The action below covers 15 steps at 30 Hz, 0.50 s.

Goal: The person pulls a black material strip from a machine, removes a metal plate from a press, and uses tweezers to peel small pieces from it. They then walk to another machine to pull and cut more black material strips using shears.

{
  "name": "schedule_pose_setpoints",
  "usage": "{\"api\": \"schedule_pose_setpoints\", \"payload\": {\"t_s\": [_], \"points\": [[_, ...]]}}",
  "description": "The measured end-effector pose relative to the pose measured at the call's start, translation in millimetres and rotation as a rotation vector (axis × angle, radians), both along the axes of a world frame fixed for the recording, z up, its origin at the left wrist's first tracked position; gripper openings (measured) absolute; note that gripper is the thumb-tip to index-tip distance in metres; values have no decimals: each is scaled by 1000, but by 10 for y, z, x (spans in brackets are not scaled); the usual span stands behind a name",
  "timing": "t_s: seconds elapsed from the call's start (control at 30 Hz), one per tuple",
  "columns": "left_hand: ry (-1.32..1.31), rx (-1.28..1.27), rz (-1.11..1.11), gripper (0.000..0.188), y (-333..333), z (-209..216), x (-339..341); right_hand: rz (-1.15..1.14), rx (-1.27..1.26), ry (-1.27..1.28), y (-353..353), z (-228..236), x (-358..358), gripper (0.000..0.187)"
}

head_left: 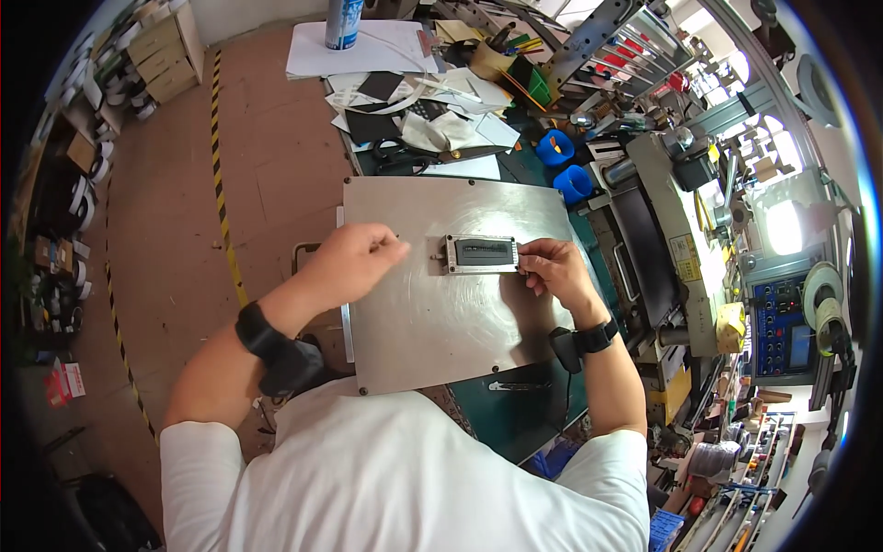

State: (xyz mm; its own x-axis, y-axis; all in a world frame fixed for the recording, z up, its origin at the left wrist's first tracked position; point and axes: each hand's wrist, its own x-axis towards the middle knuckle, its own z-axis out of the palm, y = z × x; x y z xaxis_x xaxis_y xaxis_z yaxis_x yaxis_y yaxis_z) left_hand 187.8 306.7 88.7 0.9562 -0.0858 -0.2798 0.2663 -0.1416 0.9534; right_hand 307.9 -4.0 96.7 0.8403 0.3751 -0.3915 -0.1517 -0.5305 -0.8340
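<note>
On a square metal plate (414, 322) lies a small rectangular metal fixture (454, 268) with a dark insert (485, 251) in its middle. My right hand (558, 274) is at the fixture's right end, thumb and fingers closed on its edge. To the left of the fixture, my left hand (363, 258) hovers over the plate's left side, apart from the fixture. Its fingers are curled together in a pinch; anything between the fingertips is too small to make out. Dark bands with small boxes sit on both wrists.
Beyond the plate are black scissors (402, 155), papers and cloth scraps (446, 132), two blue rings (574, 184) and a spray can (344, 25). A machine (658, 244) stands close on the right. Tweezers (520, 386) lie on the green mat (501, 419) at the near side.
</note>
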Motion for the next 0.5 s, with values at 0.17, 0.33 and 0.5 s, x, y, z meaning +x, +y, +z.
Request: {"api": "schedule_pose_setpoints", "payload": {"t_s": [0.17,0.33,0.5], "points": [[-648,718,-71,13,-302,-334,167,-90,93,30,30,-84,-17,14],[-744,924,-123,15,-326,-390,293,-123,115,-7,32,-83,-80,14],[-721,893,-114,16,-369,-308,294,-152,34,-52,-196,-47,-92,12]]}}
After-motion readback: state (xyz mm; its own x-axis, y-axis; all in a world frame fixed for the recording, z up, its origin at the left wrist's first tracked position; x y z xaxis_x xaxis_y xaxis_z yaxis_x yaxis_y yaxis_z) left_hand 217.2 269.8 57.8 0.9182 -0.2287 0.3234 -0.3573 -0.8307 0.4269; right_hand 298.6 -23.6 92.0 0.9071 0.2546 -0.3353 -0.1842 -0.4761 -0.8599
